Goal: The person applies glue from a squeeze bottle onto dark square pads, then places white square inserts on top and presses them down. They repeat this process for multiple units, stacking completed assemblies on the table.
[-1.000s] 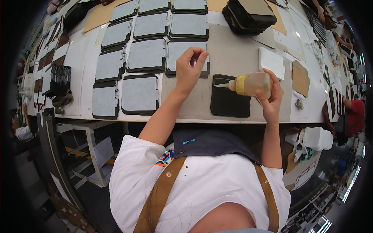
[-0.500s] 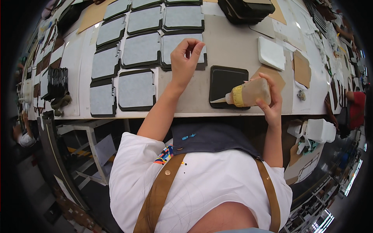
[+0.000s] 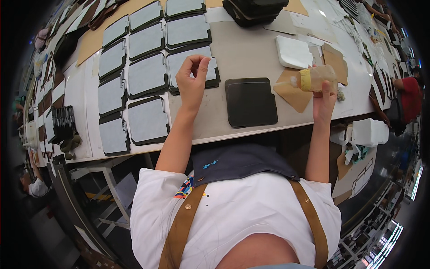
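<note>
My right hand [image 3: 323,101] is wrapped round a squeeze glue bottle [image 3: 323,77], cloudy and yellowish with yellow tape near its neck. The bottle lies sideways in the air, its pale nozzle pointing left above a brown paper piece [image 3: 293,94]. A black flat panel [image 3: 251,103] with rounded corners lies on the table between my hands. My left hand [image 3: 191,83] is raised over the nearest stacks, fingers curled in and thumb up, with nothing visible in it. Rows of stacked grey-faced panels [image 3: 148,75] with black edges lie to its left and beyond.
A pile of black pieces [image 3: 255,12] sits at the far side. A white folded pad [image 3: 293,51] and a brown card [image 3: 335,62] lie at the right of the table [image 3: 197,127]. White foam boxes [image 3: 369,131] stand below the right edge. Other people are at both sides.
My right hand has carried the bottle up and right, off the black panel, which now shows whole. The view has turned somewhat; my left hand keeps its curled shape.
</note>
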`<state>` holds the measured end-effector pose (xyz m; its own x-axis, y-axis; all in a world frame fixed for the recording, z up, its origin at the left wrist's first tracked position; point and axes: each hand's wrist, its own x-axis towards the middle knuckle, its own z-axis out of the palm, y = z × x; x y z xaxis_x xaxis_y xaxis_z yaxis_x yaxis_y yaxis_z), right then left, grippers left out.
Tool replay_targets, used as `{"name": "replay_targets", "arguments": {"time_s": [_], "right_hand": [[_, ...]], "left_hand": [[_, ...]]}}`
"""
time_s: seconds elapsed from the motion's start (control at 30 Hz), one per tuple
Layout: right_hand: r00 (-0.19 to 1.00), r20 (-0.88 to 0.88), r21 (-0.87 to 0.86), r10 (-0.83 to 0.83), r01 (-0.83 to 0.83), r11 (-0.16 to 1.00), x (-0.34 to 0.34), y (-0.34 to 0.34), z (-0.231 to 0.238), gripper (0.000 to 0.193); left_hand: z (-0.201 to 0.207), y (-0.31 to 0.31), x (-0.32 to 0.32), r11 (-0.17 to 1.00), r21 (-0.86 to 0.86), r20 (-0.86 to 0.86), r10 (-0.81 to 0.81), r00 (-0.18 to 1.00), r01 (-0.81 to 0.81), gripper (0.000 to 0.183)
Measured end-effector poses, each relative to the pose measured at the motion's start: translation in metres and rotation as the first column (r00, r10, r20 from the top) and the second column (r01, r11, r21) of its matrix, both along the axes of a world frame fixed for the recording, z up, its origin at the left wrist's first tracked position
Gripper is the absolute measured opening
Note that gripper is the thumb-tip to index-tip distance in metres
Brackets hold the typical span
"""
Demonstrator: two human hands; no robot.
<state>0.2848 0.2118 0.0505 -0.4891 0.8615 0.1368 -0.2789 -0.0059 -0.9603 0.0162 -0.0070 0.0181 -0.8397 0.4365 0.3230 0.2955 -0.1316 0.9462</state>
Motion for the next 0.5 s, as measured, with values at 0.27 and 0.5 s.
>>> {"name": "replay_targets", "arguments": {"time_s": [0.27,0.5], "right_hand": [[0.999,0.003,0.142,0.050,-0.050,0.989,-0.011,0.002,-0.005,0.066],[0.998,0.012,0.141,0.065,-0.066,0.988,-0.013,-0.002,0.003,0.066]], "left_hand": [[-0.002,-0.003,-0.001,0.998,-0.052,0.010,-0.025,1.000,0.025,0.017],[-0.003,-0.002,-0.001,0.999,-0.039,0.008,-0.020,1.000,0.021,0.016]]}}
